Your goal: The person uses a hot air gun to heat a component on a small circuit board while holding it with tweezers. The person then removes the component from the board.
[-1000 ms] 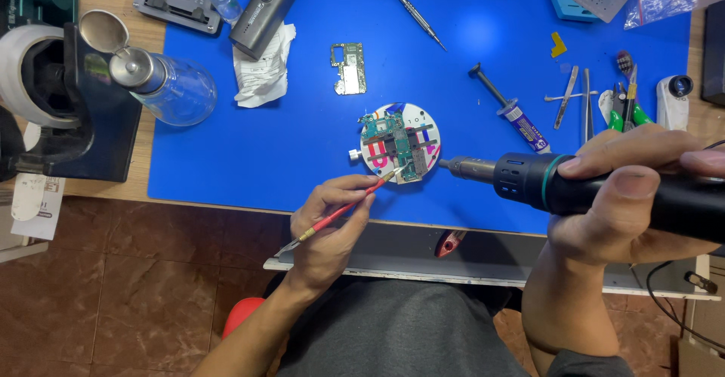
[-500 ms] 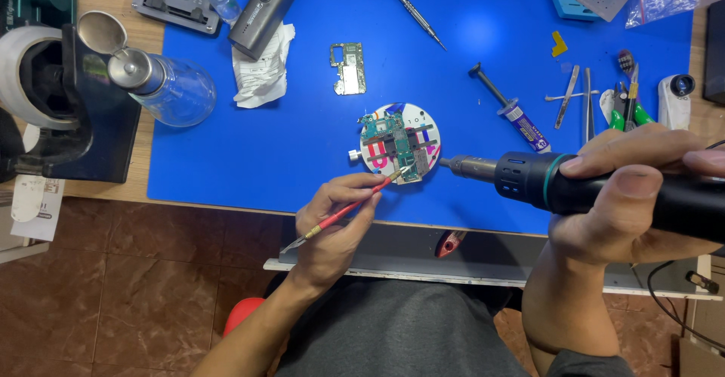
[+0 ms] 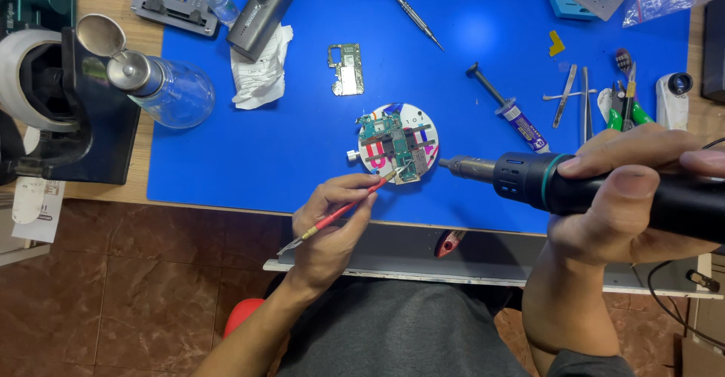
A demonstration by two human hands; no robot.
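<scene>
Here, circuit board [image 3: 396, 146] between hands, left hand [image 3: 332, 226] pinching red tweezers [image 3: 343, 211], right hand [image 3: 627, 196] gripping hot-air tool [image 3: 529, 180].

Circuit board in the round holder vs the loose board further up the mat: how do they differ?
The clamped board sits in the round white holder; the loose board lies bare on the blue mat. The left hand puts its red-handled tool to the clamped board, and the hot-air nozzle points at it; the loose board is untouched. Both are small green boards.

Single head view, looking steeply down, close over blue mat [image 3: 264, 143]
</scene>
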